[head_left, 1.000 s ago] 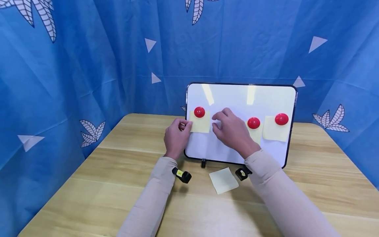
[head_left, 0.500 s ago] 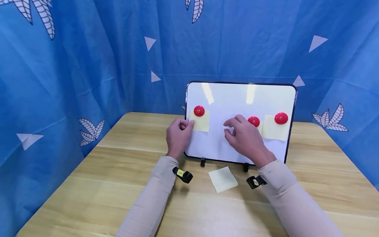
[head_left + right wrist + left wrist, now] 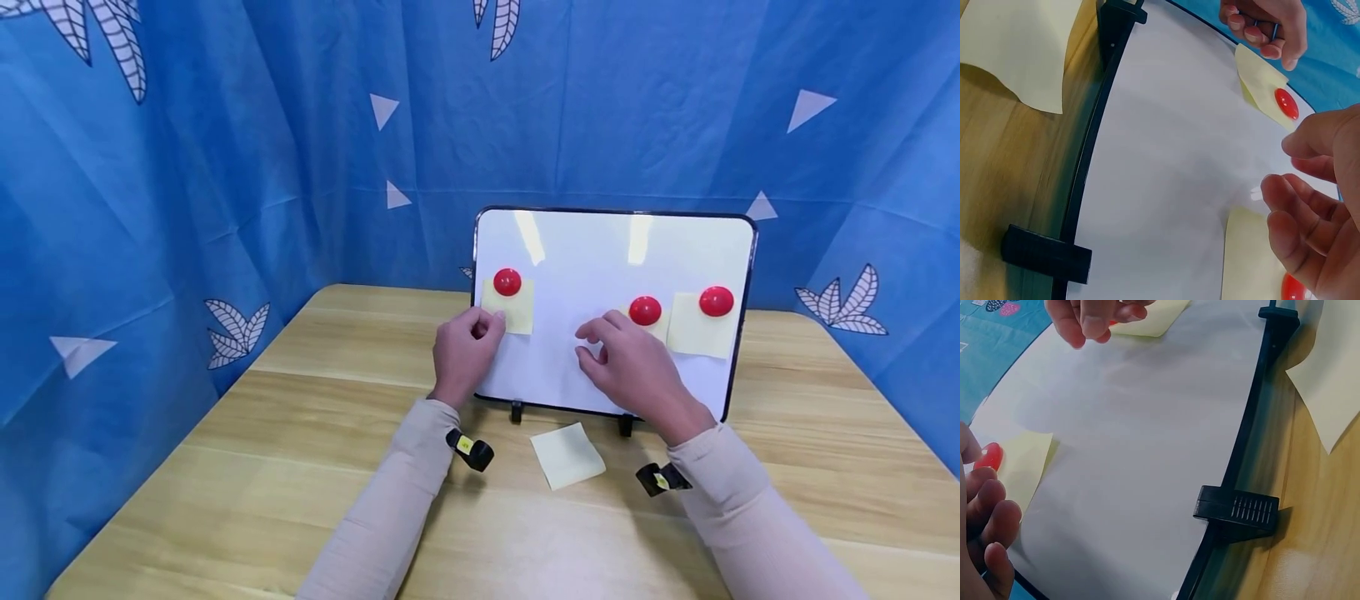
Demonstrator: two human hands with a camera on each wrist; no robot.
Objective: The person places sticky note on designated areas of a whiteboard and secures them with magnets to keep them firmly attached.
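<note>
Bright (glare streaks the whiteboard [image 3: 566, 283]).

Standing by, I see, on the person's own clock: left forearm [image 3: 382, 504] out toward 1 o'clock, left hand [image 3: 467, 354] in line with it, fingers loosely curled, thumb near them. Right forearm [image 3: 753, 517] angled to 11 o'clock; right hand [image 3: 637, 365] pointing nearer 10, thumb and index parted, other fingers softly bent. Hands well apart, both slack.
</note>
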